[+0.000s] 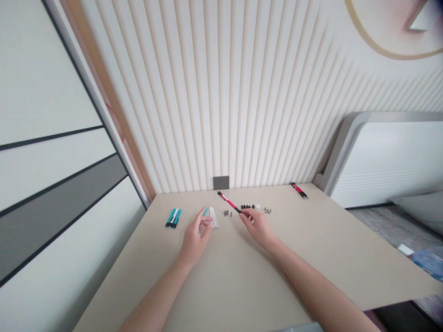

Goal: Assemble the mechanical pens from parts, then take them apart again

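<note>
the right hand (256,226) of the person, at the centre of the frame, grips a slim pen (228,201) by its black end between thumb and fingers; its smooth red body slants toward the upper left. the left hand (194,236), left of it, has its fingers loosely curled beside a fan of thin white sticks (214,220); a bit of teal (205,211) shows just behind its fingertips, and whether it holds that cannot be told.

small greyish, metallic-looking pieces (226,213) lie between the hands, and short black tubes (246,207) sit in a row just behind the right hand. at centre left, flat-looking teal, white and black sticks (173,218) lie side by side. right of centre, red and black pens (299,190) rest near the back edge of the smooth beige surface (235,290). behind rises a pale, vertically ribbed wall (214,92) with a dark rectangular socket (221,182).
</note>
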A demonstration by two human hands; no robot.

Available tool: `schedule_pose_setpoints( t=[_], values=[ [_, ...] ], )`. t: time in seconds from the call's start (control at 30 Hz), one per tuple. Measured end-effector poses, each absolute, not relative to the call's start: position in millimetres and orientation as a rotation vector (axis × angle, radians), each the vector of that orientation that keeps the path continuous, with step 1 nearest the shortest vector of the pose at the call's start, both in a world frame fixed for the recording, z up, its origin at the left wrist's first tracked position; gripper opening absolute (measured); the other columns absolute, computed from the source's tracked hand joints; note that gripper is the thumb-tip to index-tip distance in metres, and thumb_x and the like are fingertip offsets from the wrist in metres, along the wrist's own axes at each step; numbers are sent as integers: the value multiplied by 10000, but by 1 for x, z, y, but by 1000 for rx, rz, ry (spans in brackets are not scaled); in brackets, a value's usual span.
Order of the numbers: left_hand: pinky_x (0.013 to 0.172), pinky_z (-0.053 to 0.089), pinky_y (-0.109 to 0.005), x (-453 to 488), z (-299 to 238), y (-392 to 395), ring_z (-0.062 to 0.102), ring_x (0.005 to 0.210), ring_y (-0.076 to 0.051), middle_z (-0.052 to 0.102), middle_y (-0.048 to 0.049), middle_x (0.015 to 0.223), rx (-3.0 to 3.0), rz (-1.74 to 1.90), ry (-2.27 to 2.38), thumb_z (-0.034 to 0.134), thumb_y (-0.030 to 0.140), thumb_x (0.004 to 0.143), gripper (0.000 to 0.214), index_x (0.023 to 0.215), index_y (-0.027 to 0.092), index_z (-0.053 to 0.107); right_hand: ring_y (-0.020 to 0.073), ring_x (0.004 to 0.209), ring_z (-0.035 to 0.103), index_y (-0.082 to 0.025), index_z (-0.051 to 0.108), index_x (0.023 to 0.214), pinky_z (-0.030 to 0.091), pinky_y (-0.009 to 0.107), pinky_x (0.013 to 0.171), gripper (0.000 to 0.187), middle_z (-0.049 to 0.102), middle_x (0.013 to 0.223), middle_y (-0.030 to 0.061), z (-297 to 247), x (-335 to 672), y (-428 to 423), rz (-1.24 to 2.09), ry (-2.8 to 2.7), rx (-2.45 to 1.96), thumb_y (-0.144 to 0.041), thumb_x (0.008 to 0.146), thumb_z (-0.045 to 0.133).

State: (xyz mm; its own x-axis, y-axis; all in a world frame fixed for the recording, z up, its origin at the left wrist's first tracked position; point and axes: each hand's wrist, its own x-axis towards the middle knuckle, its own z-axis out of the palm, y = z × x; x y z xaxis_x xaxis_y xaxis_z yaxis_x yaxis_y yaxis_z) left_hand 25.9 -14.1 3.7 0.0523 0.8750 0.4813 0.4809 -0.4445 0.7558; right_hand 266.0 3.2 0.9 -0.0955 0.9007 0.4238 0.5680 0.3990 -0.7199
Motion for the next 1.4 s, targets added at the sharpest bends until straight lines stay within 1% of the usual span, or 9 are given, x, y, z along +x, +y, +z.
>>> schedule_pose_setpoints(
  t=[0.07,0.17,0.3,0.43,0.57,0.67,0.83,1.2,1.4],
  values=[
    [861,503,-341,25,5,-14,661,868,-191,710,-57,943,2120,1318,1311,535,305,917,317,1213,206,591,196,766,600,-170,694,973,445,311,717,297,695,902,88,0,277,11,396,-1733,-1306,-383,935,490],
    [869,501,-336,25,7,-15,655,869,-191,695,-60,934,2254,1300,1256,510,272,930,214,1084,212,645,209,819,600,-162,696,994,449,315,737,343,674,909,96,0,294,21,283,-1690,-1341,-412,943,466],
    [844,505,-327,23,8,-14,642,871,-184,677,-62,944,2295,1297,1253,479,244,946,217,1104,208,623,215,838,603,-147,696,1049,446,325,789,397,660,919,103,-2,324,36,103,-1656,-1557,-417,956,420],
    [846,502,-331,19,8,-13,640,890,-188,676,-60,956,2323,1281,1244,476,233,945,191,1044,205,636,210,1003,605,-203,686,1120,427,295,868,390,662,1052,103,-6,370,54,-65,-1558,-2084,-365,976,362],
    [860,500,-338,17,7,-12,637,924,-196,673,-63,959,2345,1285,1241,466,223,947,185,1003,200,641,263,990,634,-154,736,986,456,331,825,361,675,1049,161,-9,421,67,-42,-1458,-2286,-302,940,410],
    [851,504,-336,17,6,-11,640,911,-193,673,-60,956,2358,1258,1245,464,224,950,182,1004,204,637,285,998,642,-149,738,988,475,352,802,360,678,1076,180,-13,451,72,-28,-1388,-2392,-284,927,409],
    [851,508,-332,19,1,-11,649,916,-196,684,-49,944,2396,1189,1231,468,231,951,187,986,222,652,279,1027,645,-162,714,1080,488,350,814,368,687,1091,170,-24,478,81,-1,-1348,-2480,-323,929,419],
    [864,520,-327,20,6,-13,664,913,-199,701,-48,934,2418,1172,1237,484,238,937,195,973,225,675,307,1042,635,-117,703,1084,483,397,850,406,647,1121,209,-36,490,95,-31,-1312,-2525,-348,944,400],
    [878,514,-333,21,6,-13,659,927,-197,700,-45,947,2431,1147,1251,483,232,939,195,976,228,674,302,1019,640,-129,703,1082,492,381,827,392,644,1123,191,-37,492,89,-29,-1325,-2513,-325,937,396]
  ],
)
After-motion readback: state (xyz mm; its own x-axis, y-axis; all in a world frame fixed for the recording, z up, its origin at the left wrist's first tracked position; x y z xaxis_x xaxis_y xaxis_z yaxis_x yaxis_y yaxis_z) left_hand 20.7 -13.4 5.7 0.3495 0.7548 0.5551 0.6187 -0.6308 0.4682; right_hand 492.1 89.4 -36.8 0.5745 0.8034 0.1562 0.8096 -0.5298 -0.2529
